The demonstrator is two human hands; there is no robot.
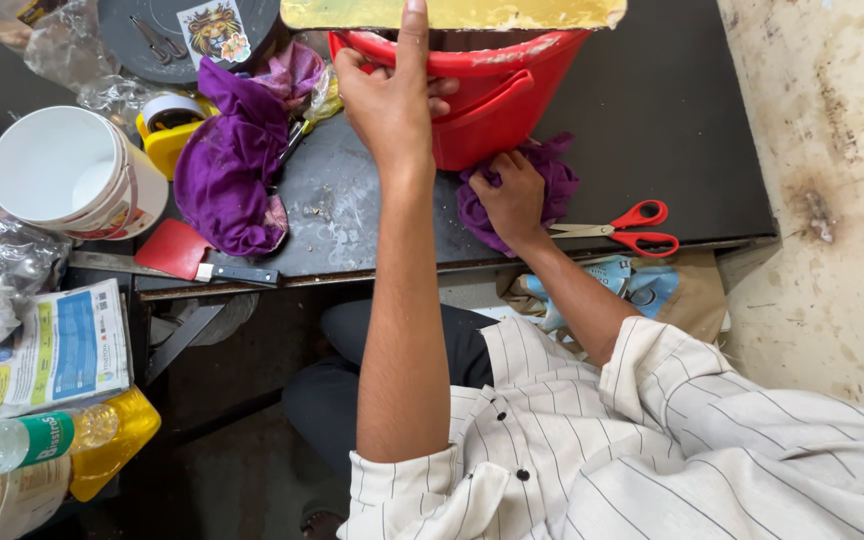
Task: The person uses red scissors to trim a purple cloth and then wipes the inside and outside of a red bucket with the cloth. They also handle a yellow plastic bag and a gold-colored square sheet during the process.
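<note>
Dark bench, red bucket at far edge, purple cloth left of middle, red-handled scissors and red scraper along near edge, white tub at left edge.

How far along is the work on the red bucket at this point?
Looks early. In hand: left hand grips the red bucket's rim, tipping it; right hand presses a purple cloth beneath it. Scissors lie unused; a second purple cloth sits untouched. Nothing visibly finished.

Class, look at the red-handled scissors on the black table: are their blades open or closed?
Closed. The scissors lie flat near the table edge, blades together in one thin strip and the two red handle loops close, beside the right hand.
</note>
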